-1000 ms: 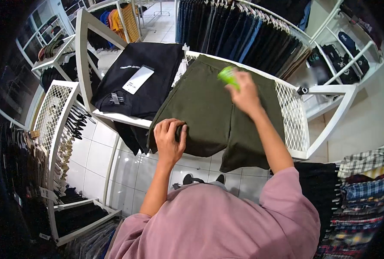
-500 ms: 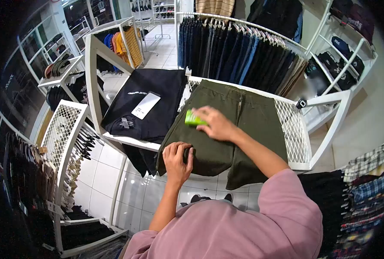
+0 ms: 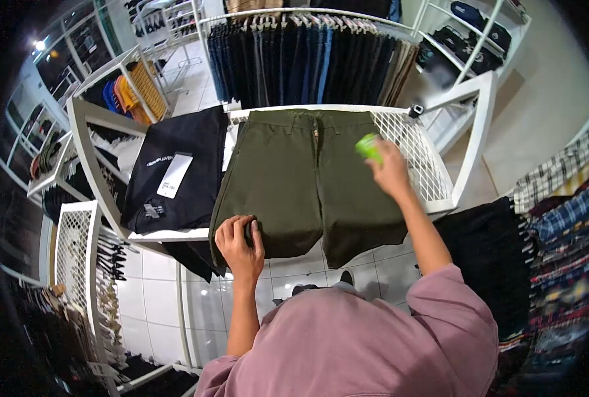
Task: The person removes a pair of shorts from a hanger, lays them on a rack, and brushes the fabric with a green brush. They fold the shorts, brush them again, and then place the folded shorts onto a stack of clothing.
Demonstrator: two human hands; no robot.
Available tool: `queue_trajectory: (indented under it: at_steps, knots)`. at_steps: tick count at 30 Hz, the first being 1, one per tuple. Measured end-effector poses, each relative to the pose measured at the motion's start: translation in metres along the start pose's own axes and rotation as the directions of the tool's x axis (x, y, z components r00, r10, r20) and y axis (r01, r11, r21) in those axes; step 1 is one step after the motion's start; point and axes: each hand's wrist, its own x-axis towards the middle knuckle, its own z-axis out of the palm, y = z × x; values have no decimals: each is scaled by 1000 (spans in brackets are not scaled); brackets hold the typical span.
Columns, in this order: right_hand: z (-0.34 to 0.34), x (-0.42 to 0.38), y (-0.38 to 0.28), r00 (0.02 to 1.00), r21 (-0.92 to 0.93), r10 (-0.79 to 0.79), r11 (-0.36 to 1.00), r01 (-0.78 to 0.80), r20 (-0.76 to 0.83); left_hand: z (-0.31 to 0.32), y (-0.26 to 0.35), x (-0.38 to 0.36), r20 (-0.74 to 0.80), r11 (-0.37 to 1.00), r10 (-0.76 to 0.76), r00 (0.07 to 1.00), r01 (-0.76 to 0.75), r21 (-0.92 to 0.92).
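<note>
Olive-green shorts (image 3: 274,178) lie flat on a white mesh-topped rack (image 3: 433,172), waistband at the far side and legs over the front edge. My right hand (image 3: 392,171) grips a small bright green block-like tool (image 3: 368,147) over the upper right part of the shorts; its working face is hidden. At the lower left of the shorts, my left hand (image 3: 240,245) rests with curled fingers. Something dark shows between thumb and forefinger, and I cannot tell what it is. Left of the shorts lies a folded black T-shirt (image 3: 175,165) with a white tag (image 3: 175,175) on it.
Behind the rack hangs a row of jeans (image 3: 294,59). A small dark device (image 3: 415,111) sits on the rack's back right corner. Plaid shirts (image 3: 565,245) hang at right, and another mesh rack (image 3: 76,251) stands at left.
My right hand has carried the green tool from the left part of the shorts across to the upper right. My left hand stays at the lower left; the view has shifted.
</note>
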Motion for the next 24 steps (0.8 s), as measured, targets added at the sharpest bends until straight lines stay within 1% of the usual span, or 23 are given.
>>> queue_trajectory:
  at_steps: [1,2,4,6,7,8,10,11,12,13,14,15,17,18,19,21,22,23,24]
  knots:
    - [-9,3,17,967,-150,238,957,-249,-88,0,-1,-3,2,1000,18,1000,-18,-9]
    - [-4,-5,55,944,-268,250,915,-303,-213,2,-3,-5,-4,1000,19,1000,-19,3]
    - [-36,-21,30,923,-51,336,935,-351,-187,7,-4,1,-31,999,31,999,-30,15]
    - [-58,-50,-42,965,94,238,969,-228,-107,6,-4,-3,-36,999,28,999,-27,21]
    - [-55,-71,-71,990,192,113,977,-95,-81,6,-3,-3,-34,1000,25,999,-25,18]
    - [-53,-92,-91,998,290,-10,957,29,-65,5,-2,-3,-3,999,33,999,-33,10]
    - [-58,-123,-107,999,249,-16,968,7,34,6,-4,-3,-18,999,28,999,-27,25]
    - [-53,-134,-88,993,153,77,986,-63,-87,8,-6,-5,-34,998,47,998,-45,47]
    - [-48,-145,-67,941,73,244,970,-233,-236,8,-6,-5,-18,998,51,999,-50,42]
    - [-46,-157,-40,873,-20,331,932,-362,-358,7,-6,-5,-20,997,60,998,-59,46]
    - [-47,-167,-22,784,-100,387,867,-489,-485,7,-6,-5,-26,997,69,997,-67,48]
    - [-50,-173,-26,780,-106,396,859,-502,-484,7,-7,-5,-34,997,59,998,-58,52]
    - [-56,-178,-50,757,35,386,900,-434,-527,6,-6,-2,-20,996,73,997,-72,59]
    - [-50,-182,-72,797,134,407,911,-390,-447,6,-8,-1,-23,994,92,996,-90,56]
    - [-39,-185,-93,842,135,314,949,-284,-439,6,-7,0,-25,994,92,995,-90,67]
    - [-9,-204,-111,944,185,165,976,-115,-284,7,-7,1,-23,993,104,994,-102,63]
    - [3,-210,-109,957,77,125,991,-109,-260,5,-7,0,-12,993,100,995,-99,59]
    - [20,-216,-91,907,89,250,968,-234,-339,5,-9,-1,-1,995,85,996,-85,61]
    - [35,-219,-70,834,111,362,931,-349,-415,4,-9,-2,8,994,86,996,-87,62]
